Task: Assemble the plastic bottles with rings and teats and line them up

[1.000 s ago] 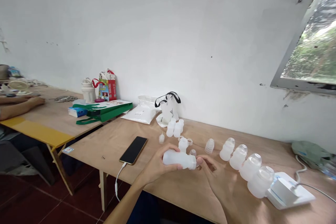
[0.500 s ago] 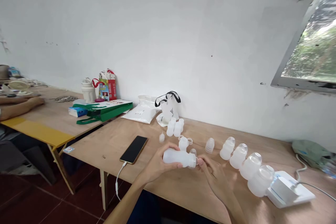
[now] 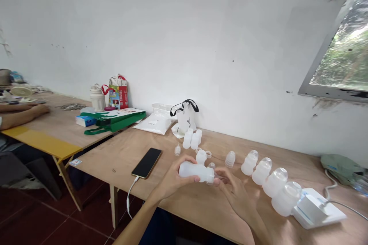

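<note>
Phone [image 3: 146, 163]: is lying on the table [image 3: 112, 160].
Cable [image 3: 128, 201]: is running before the phone.
Bottle [image 3: 191, 171]: is resting in the left hand [image 3: 172, 180], right of the phone.
Bottle row [image 3: 271, 183]: is standing well right of the phone.
Package [image 3: 155, 123]: is lying behind the phone.
Handled pouch [image 3: 186, 119]: is standing behind and right of the phone.
Shopping bag [image 3: 125, 121]: is lying behind and left of the phone.

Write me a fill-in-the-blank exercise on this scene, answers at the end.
1. The person's ____ hand grips the body of the frosted bottle.
2. The white cable is plugged into the dark-screened ____.
3. The upright white bag has ____ handles.
4. The row of clear-capped bottles numbers ____.

Missing words: left; phone; black; four.
</note>
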Available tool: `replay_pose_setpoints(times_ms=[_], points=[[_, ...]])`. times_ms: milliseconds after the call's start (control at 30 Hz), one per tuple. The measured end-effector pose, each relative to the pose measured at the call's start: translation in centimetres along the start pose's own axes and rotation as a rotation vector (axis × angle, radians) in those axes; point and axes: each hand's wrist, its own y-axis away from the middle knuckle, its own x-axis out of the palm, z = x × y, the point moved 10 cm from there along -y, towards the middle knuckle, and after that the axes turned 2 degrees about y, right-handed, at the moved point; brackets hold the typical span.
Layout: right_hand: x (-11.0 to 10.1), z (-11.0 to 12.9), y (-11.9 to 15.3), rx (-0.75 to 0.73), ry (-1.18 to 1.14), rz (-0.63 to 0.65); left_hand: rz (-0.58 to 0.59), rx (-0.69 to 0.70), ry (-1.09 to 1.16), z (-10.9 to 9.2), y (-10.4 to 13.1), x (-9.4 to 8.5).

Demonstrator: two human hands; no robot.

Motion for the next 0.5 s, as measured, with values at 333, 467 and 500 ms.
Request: replay_pose_setpoints(times_ms=[333,467,500], points=[[0.26,0.22,0.02,-0.042,0.008,0.020,0.014,0.030,-0.026,0.26,-0.07,0.25],[0.48,0.68,-0.02,-0.085,-0.012,0.037,0.019,0.036,-0.040,-0.05,-0.15,0.08],[0.37,0.64,-0.07,-0.087,-0.005,0.011,0.033,0.051,-0.055,-0.25,-0.18,0.22]])
